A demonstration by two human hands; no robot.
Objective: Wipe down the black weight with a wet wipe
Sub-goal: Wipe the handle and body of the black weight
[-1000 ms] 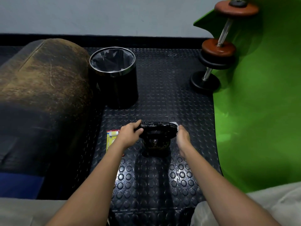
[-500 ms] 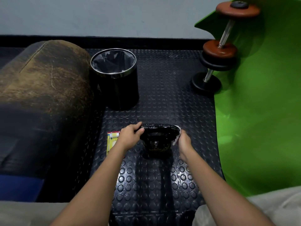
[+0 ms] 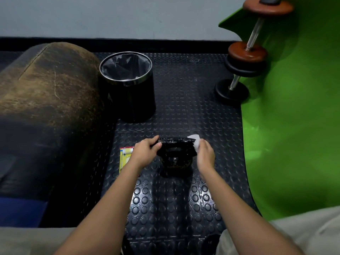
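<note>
A black kettlebell weight (image 3: 176,157) stands on the studded black floor mat (image 3: 171,205) in the middle of the view. My left hand (image 3: 145,151) grips the left end of its handle. My right hand (image 3: 205,155) holds a white wet wipe (image 3: 195,142) against the right end of the handle. The weight's surface looks shiny and wet.
A yellow wipe packet (image 3: 124,157) lies left of the weight. A black bin (image 3: 130,85) with a liner stands behind. A worn brown cushion (image 3: 46,100) fills the left. A dumbbell (image 3: 244,57) leans on a green backdrop (image 3: 298,126) at the right.
My right hand has slid the wipe up along the right end of the handle, so more of the wipe shows. The left hand keeps its grip.
</note>
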